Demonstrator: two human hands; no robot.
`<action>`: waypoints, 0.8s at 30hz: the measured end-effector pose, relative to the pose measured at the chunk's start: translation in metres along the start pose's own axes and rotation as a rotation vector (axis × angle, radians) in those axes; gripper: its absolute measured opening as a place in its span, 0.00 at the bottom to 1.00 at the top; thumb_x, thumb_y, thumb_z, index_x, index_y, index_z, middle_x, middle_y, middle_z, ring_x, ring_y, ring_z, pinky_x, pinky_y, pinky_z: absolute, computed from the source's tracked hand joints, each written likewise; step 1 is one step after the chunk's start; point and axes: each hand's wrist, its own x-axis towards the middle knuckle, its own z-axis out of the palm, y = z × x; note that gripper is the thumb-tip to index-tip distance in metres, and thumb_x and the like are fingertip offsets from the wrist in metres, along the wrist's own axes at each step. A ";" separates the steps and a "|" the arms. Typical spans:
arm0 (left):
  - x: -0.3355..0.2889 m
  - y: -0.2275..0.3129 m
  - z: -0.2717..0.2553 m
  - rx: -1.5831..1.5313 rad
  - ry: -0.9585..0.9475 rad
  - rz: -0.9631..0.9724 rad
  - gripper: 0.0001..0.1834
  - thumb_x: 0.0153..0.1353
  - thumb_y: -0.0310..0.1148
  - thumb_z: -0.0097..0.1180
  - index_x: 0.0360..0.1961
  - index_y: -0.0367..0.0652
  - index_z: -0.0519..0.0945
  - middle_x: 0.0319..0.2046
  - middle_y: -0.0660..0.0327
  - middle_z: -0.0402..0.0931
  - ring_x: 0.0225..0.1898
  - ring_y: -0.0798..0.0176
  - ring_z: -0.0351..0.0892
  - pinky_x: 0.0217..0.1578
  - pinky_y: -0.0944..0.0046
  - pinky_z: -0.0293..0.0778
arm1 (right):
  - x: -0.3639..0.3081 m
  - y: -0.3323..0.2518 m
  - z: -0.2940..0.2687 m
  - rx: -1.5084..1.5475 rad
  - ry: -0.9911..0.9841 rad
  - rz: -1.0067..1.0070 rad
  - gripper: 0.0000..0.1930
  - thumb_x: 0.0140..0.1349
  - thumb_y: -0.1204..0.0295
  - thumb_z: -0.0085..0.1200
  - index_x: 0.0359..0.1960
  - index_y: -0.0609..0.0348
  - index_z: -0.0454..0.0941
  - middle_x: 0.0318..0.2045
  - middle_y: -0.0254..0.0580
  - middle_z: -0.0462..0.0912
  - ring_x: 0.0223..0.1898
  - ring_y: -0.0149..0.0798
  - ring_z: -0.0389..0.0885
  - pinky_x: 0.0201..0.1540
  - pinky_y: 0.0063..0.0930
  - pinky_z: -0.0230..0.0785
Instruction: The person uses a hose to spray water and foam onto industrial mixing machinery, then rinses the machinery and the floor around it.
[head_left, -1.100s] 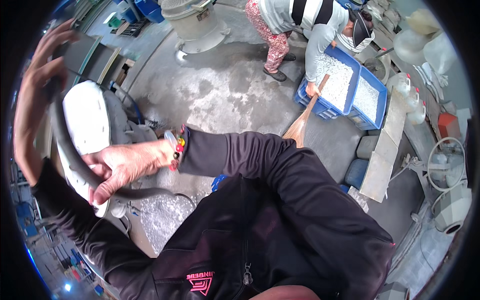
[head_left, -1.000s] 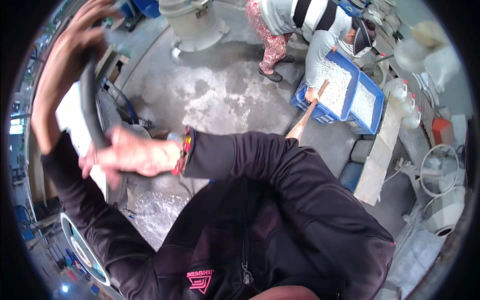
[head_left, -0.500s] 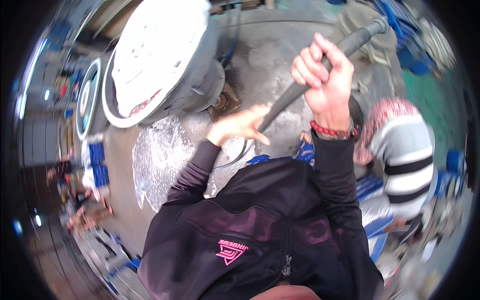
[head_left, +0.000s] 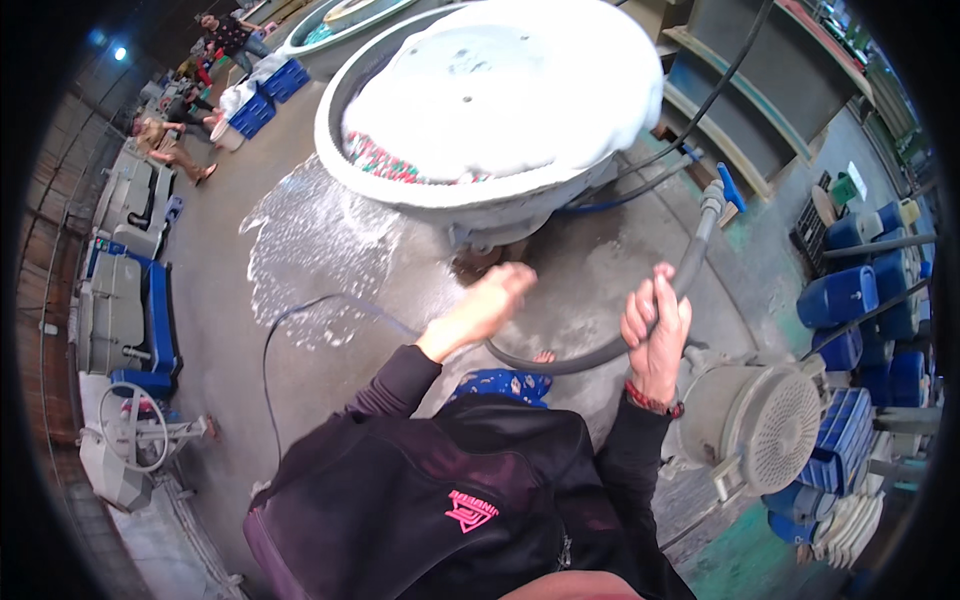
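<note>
My right hand (head_left: 655, 335), with a red bead bracelet (head_left: 652, 400) at the wrist, is closed around a dark grey hose (head_left: 590, 358). From this hand the hose rises to a metal-looking end fitting (head_left: 713, 195) and sags leftward to below my other hand. My left hand (head_left: 485, 308) is over the wet floor, its fingers stretched out and slightly blurred, with no object visible in them. In front stands a large round tub (head_left: 345, 165) filled with white foam (head_left: 500, 90). Small red, green and white pieces (head_left: 380, 160) show along its near edge.
Foamy water (head_left: 320, 230) lies on the floor left of the tub. A thin cable (head_left: 275, 350) loops at my left. On the right are a grey perforated drum (head_left: 775, 425) and blue barrels (head_left: 840, 297). People (head_left: 170, 150) and blue crates (head_left: 255, 115) are far left.
My view has turned right, bringing the tub to the centre. My right hand is lower with the hose, which now bends in a curve. The left hand's fingers are less spread.
</note>
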 end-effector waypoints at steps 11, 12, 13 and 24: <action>0.402 0.079 0.018 -0.132 0.465 0.264 0.21 0.57 0.39 0.47 0.46 0.32 0.68 0.45 0.47 0.66 0.50 0.49 0.63 0.50 0.58 0.61 | 0.116 -0.094 -0.129 -0.476 0.134 0.181 0.05 0.57 0.77 0.46 0.34 0.58 0.65 0.11 0.25 0.59 0.08 0.20 0.53 0.10 0.16 0.44; 0.435 0.082 0.041 -0.049 0.493 0.229 0.23 0.57 0.41 0.47 0.44 0.30 0.68 0.44 0.46 0.66 0.49 0.47 0.63 0.50 0.57 0.62 | 0.130 -0.104 -0.140 -0.498 0.108 0.153 0.06 0.57 0.77 0.48 0.34 0.58 0.66 0.12 0.25 0.61 0.09 0.19 0.55 0.10 0.16 0.46; 0.462 0.082 0.057 0.024 0.411 0.181 0.23 0.56 0.42 0.47 0.44 0.30 0.68 0.43 0.46 0.66 0.49 0.47 0.63 0.49 0.57 0.62 | 0.148 -0.114 -0.156 -0.562 0.099 0.166 0.06 0.56 0.78 0.48 0.34 0.58 0.65 0.11 0.25 0.61 0.09 0.19 0.56 0.10 0.17 0.46; 0.707 0.022 0.126 0.899 -0.310 -0.032 0.11 0.52 0.39 0.47 0.19 0.49 0.78 0.19 0.62 0.74 0.21 0.60 0.76 0.40 0.35 0.58 | 0.355 -0.213 -0.251 -0.586 -0.167 0.412 0.04 0.58 0.76 0.46 0.32 0.55 0.63 0.11 0.28 0.63 0.08 0.21 0.60 0.08 0.16 0.51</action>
